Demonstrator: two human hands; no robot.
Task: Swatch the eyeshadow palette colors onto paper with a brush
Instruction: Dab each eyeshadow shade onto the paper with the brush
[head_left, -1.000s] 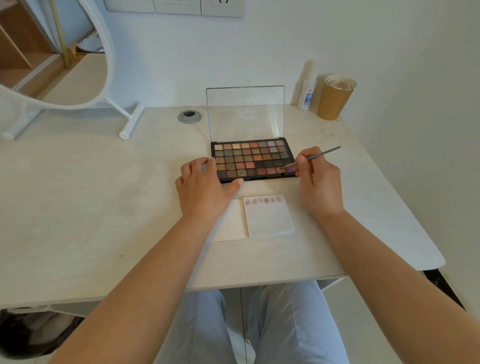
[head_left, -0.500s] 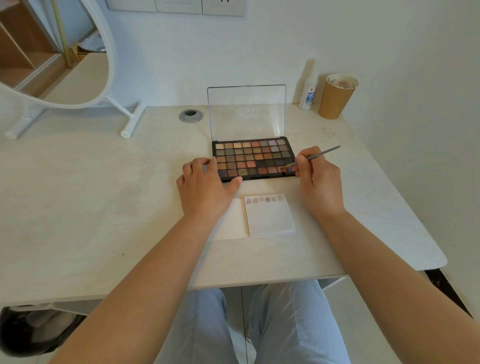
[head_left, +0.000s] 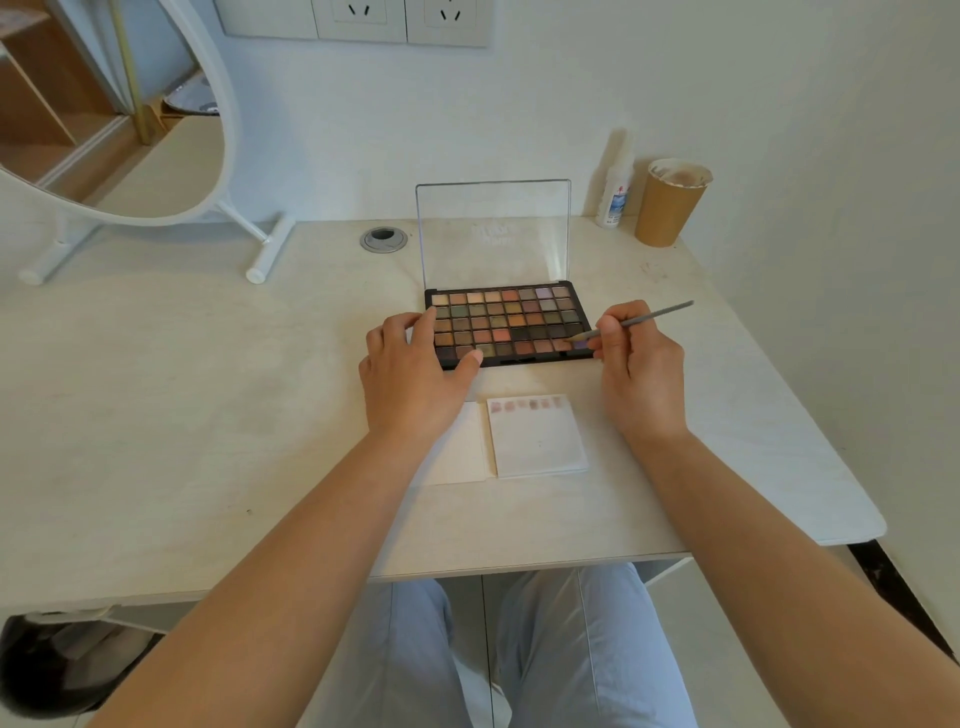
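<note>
Fingers (head_left: 608, 332) around brush (head_left: 639, 320) at palette (head_left: 511, 325) edge (right corner).

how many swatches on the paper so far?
7, in one row along the top edge of the right pad, from to. They're faint, so the count may be off.

- Illumination: bright, soft, even daylight; source not visible.
- Shadows: faint and diffuse, falling under the left hand (head_left: 415, 384) and right hand (head_left: 641, 374), and beside the bottle (head_left: 615, 192) on the wall.
- Glare: pale sheen on the palette's clear lid (head_left: 493, 231).
- Distortion: wide-angle bowing, strongest at 9 and 3 o'clock; desk (head_left: 156, 415) edges curve.
- Sharpness: slightly soft overall; swatches on the paper (head_left: 537, 441) blurred.
</note>
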